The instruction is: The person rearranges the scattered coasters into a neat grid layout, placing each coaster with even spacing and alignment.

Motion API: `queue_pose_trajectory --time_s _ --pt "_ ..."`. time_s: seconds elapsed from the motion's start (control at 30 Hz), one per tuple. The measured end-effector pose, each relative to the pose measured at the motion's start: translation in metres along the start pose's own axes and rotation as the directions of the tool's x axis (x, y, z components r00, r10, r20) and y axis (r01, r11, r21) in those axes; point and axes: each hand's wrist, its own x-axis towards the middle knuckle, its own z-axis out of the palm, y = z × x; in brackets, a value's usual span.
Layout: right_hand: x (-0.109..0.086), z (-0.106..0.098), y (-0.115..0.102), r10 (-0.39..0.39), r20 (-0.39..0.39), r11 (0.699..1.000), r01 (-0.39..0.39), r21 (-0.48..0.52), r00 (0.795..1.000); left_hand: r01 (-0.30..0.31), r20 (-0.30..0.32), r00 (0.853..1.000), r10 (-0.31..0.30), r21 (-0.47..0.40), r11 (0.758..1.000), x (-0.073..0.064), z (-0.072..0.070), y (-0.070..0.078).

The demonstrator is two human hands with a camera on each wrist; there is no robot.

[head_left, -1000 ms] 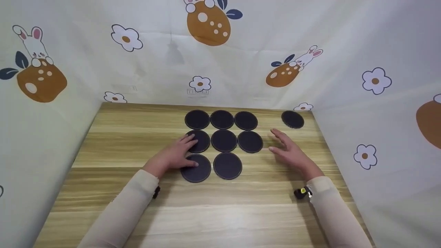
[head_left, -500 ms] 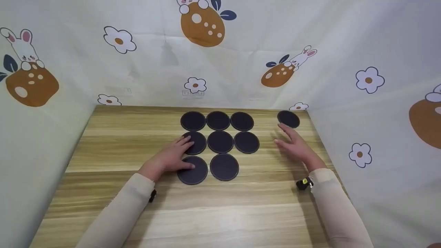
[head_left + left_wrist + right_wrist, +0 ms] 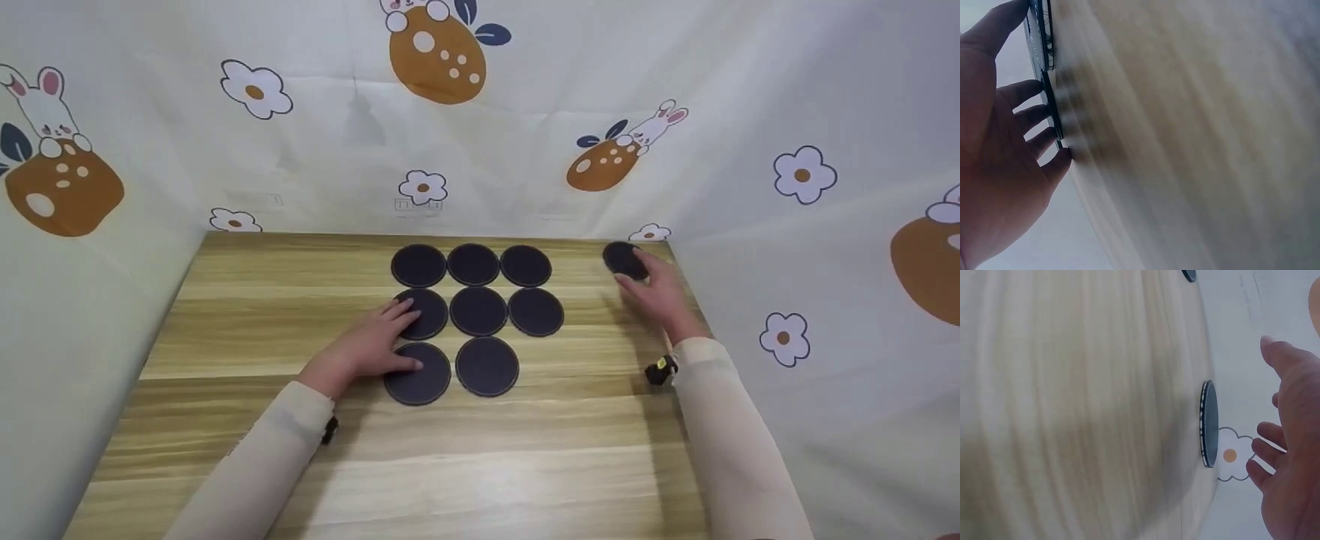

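Observation:
Round black coasters with stitched edges lie flat on the wooden table. Fingertips of my left hand (image 3: 366, 345) rest on the middle-row left coaster (image 3: 431, 319), while its thumb lies over the front-row left coaster (image 3: 416, 382). In the left wrist view, the left hand (image 3: 1010, 146) has its fingers spread at the coasters' edges. My right hand (image 3: 661, 294) is over a lone coaster (image 3: 621, 259) in the back right corner, partly covering it. Seen from the right wrist, that hand (image 3: 1292, 433) hovers apart from the lone coaster (image 3: 1211, 424), fingers loosely bent and holding nothing.
Other coasters stand in close rows: a back row (image 3: 473, 264), a middle row (image 3: 478, 311) and a front right one (image 3: 487, 366). Patterned cloth walls (image 3: 315, 150) enclose the table (image 3: 487, 465) at the back and both sides.
My right hand has moved away from the rows, back and rightward, until it is over the lone coaster. The left hand stays on its coasters; the head view has shifted slightly.

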Motion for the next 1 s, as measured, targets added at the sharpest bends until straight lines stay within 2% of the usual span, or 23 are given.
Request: queue_pose_trajectory --time_s 0.2,0.4,0.5,0.7,1.0 --pt "0.015 -0.005 0.001 0.063 0.029 0.995 -0.06 -0.085 0.998 -0.007 -0.009 1.0 0.007 -0.021 1.0 -0.002 -0.001 -0.002" --pt "0.031 -0.002 0.005 0.139 0.03 0.986 -0.135 -0.099 0.99 -0.002 -0.009 1.0 0.002 -0.018 1.0 -0.004 -0.002 -0.002" --pt "0.035 0.004 0.009 0.175 -0.007 0.98 -0.174 -0.101 0.985 0.001 -0.009 1.0 -0.001 -0.017 1.0 -0.004 -0.003 -0.002" --pt "0.041 0.022 0.019 0.199 -0.102 0.976 -0.206 -0.069 0.975 0.001 -0.015 1.0 -0.002 -0.018 1.0 -0.005 -0.002 -0.001" --pt "0.043 0.038 0.023 0.294 -0.081 0.945 -0.303 -0.124 0.952 0.002 -0.015 1.0 -0.003 -0.025 1.0 -0.002 0.001 0.0"
